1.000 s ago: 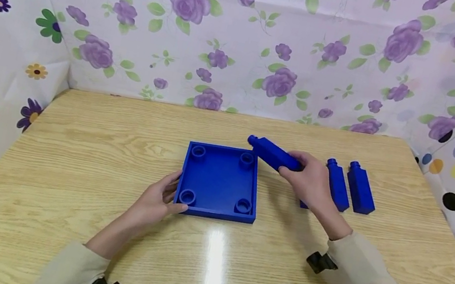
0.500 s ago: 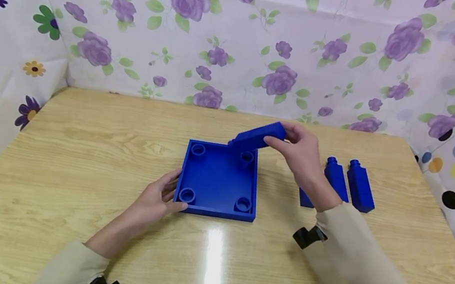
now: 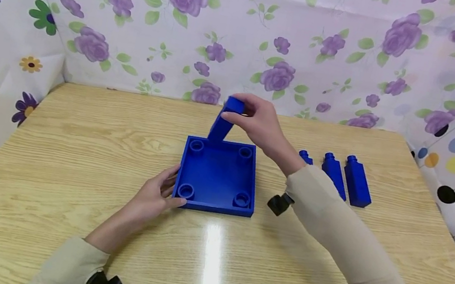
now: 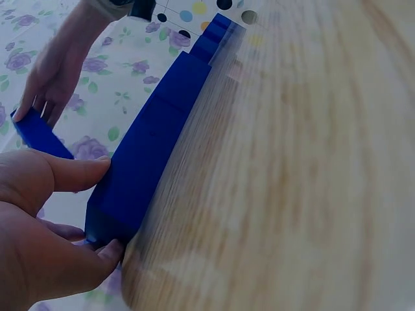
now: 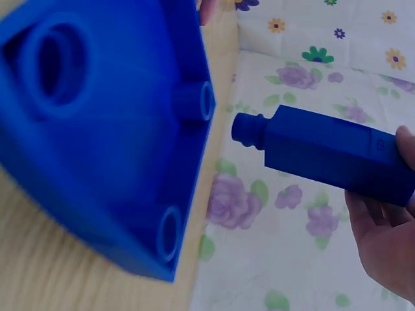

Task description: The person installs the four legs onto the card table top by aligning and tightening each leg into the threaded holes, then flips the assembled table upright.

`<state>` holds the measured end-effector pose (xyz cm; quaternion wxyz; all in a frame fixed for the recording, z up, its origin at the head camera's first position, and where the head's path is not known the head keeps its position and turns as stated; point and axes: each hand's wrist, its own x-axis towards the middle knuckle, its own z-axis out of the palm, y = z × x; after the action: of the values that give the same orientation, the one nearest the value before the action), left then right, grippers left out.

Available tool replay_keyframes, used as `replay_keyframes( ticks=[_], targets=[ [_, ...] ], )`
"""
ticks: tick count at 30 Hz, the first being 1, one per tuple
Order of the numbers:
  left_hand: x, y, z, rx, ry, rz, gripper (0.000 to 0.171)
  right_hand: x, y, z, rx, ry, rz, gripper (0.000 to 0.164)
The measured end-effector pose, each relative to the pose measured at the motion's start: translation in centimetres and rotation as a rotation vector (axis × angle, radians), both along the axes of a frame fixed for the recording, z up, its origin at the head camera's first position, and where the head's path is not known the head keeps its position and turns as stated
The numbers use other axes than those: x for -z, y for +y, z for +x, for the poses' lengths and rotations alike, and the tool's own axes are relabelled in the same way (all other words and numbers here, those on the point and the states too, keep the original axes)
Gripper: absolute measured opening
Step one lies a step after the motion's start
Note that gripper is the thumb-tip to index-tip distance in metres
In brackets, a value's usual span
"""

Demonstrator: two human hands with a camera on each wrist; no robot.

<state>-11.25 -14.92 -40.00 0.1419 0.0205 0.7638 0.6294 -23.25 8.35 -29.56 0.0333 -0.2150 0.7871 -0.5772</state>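
Note:
A blue square tray (image 3: 218, 177) with a round socket in each corner lies on the wooden table (image 3: 71, 145). My left hand (image 3: 159, 196) holds its near left corner, thumb on the rim (image 4: 84, 173). My right hand (image 3: 258, 122) grips a blue leg block (image 3: 223, 123) by its upper end, tilted nearly upright above the tray's far left socket (image 3: 197, 146). In the right wrist view the leg block (image 5: 324, 152) points its round peg toward the tray (image 5: 97, 129), still apart from it.
Three more blue leg blocks lie on the table right of the tray (image 3: 355, 187), (image 3: 332, 178), (image 3: 304, 156), the last partly hidden by my right arm. Flowered sheets wall the table at the back and both sides.
My right hand carried the leg block left from above the tray's far right corner to above its far left socket and tipped it more upright. The left hand kept its hold.

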Motion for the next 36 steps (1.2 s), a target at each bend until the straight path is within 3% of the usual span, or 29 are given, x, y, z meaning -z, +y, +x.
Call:
replay_keyframes(
  ticks=[9, 15, 22, 36],
  targets=[
    [-0.1, -0.1, 0.0, 0.0, -0.006, 0.002, 0.08, -0.3, -3.1, -1.5, -0.125, 0.012, 0.11, 0.045],
    [-0.1, -0.1, 0.0, 0.002, -0.003, 0.001, 0.08, 0.2, -4.5, -1.9, -0.146, 0.0, 0.136, 0.043],
    [-0.1, 0.0, 0.1, 0.008, -0.005, 0.012, 0.08, 0.6, -5.5, -1.9, -0.171, 0.056, 0.245, 0.04],
    [0.0, -0.1, 0.2, 0.003, -0.007, 0.044, 0.08, 0.7, -5.8, -2.4, -0.207, 0.101, 0.337, 0.042]
  ],
)
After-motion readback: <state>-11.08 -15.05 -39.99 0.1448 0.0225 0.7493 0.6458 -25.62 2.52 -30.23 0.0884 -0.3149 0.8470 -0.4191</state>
